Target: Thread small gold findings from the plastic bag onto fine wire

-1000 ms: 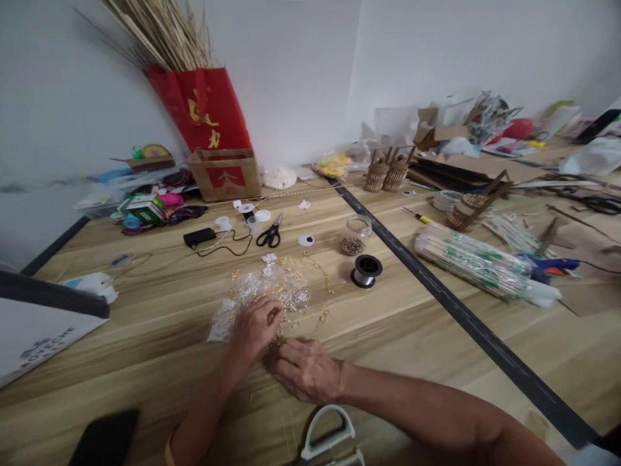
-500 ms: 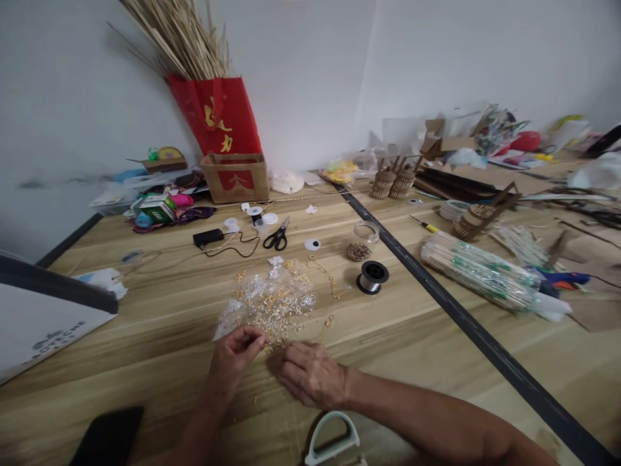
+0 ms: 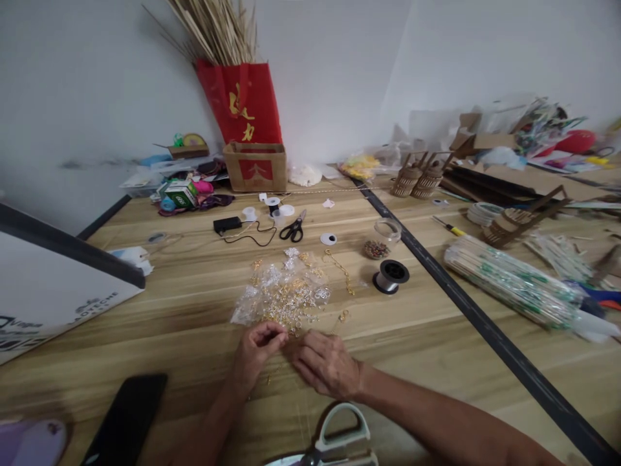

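Observation:
My left hand (image 3: 259, 353) is at the near edge of a pile of small gold, silver and clear jewellery findings (image 3: 286, 294), partly in plastic bags. Its thumb and forefinger are pinched together; whatever lies between them is too small to make out. Close on its right, my right hand (image 3: 327, 364) rests low over the table with fingers curled inward, its fingertips hidden. A short gold chain piece (image 3: 343, 316) lies just beyond the right hand, and a longer gold chain (image 3: 345, 275) farther back. Scissors with pale green handles (image 3: 344, 444) lie below the right hand.
A black spool of clear line (image 3: 389, 277), a jar of beads (image 3: 377, 248) and black scissors (image 3: 292, 230) stand or lie behind the pile. Wrapped sticks (image 3: 509, 278) lie right of a dark strip. A black phone (image 3: 127, 417) and white box (image 3: 63, 294) are at left.
My view has turned slightly left, so the table things sit farther right in the picture. More of the pale green scissors and the phone shows. Both hands keep nearly the same pose.

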### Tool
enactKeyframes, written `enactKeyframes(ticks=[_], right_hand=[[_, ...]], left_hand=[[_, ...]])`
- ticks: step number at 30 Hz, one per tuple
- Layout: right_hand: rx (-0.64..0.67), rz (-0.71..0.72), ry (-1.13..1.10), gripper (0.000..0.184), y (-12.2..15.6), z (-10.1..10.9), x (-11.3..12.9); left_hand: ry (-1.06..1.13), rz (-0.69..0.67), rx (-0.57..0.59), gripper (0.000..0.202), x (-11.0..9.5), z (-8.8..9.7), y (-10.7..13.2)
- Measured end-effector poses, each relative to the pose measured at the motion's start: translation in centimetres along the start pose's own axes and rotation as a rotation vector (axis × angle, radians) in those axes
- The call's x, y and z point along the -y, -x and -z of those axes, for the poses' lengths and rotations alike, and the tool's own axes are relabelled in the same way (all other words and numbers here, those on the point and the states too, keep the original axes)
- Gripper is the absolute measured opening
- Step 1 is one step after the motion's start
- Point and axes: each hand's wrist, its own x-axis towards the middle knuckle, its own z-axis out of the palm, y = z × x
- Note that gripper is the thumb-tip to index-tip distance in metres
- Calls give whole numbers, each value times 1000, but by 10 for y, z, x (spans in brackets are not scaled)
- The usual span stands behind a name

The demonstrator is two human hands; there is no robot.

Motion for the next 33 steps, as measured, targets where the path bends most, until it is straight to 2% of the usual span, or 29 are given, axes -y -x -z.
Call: enactKeyframes(ticks=[9, 33], right_hand=[[-97, -64, -125, 11, -3, 3, 1], [-119, -132, -160, 8, -4, 3, 3]], left_hand=[[59, -5, 57, 20, 7, 1, 1], [79, -43, 124, 22, 8, 0, 3]])
